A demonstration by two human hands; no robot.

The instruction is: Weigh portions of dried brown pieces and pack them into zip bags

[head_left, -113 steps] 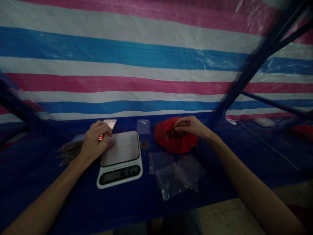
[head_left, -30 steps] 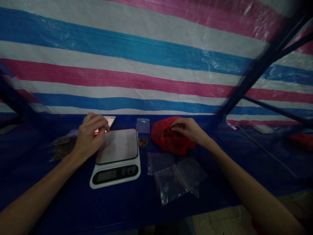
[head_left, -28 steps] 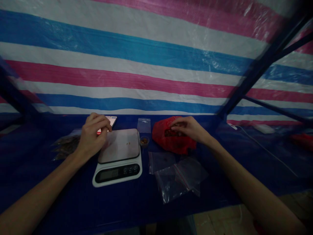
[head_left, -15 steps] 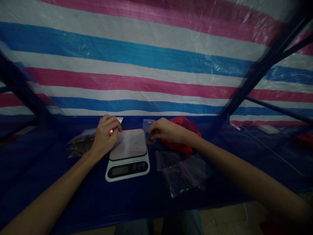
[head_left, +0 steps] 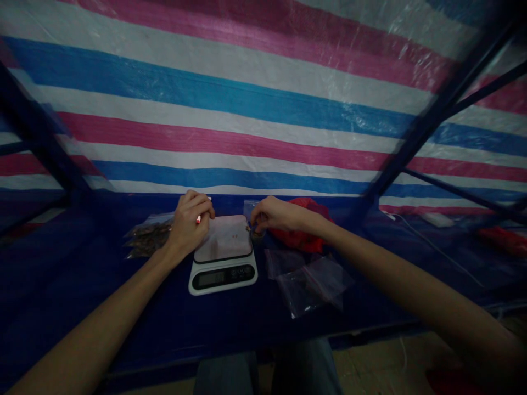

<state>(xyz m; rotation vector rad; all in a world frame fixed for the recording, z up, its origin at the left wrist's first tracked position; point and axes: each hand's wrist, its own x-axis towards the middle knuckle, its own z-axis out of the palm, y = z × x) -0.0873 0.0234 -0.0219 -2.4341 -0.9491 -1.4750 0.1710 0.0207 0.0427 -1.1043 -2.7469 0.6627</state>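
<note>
A white kitchen scale (head_left: 224,288) with a dark display panel stands before me. A few tiny brownish pieces (head_left: 234,236) lie on its pale plate (head_left: 218,249). My left hand (head_left: 191,219) is curled closed at the plate's left edge; its fingertips are partly hidden, and whatever they hold cannot be seen. Pinched closed, my right hand (head_left: 269,214) hovers at the plate's right edge above a small round container (head_left: 258,236). A small brown bit shows at its fingertips, too blurred to name.
Left of the scale are clear bags of brown pieces (head_left: 150,238). A red plastic bag (head_left: 308,241) sits behind my right wrist. Empty zip bags (head_left: 308,282) lie nearer. A phone is mostly hidden behind my left hand. Blue frame bars and a white cable (head_left: 436,247) flank the right.
My right hand has shifted left from over the small container toward the scale's plate. My left hand stays by the plate. The whole view has turned slightly.
</note>
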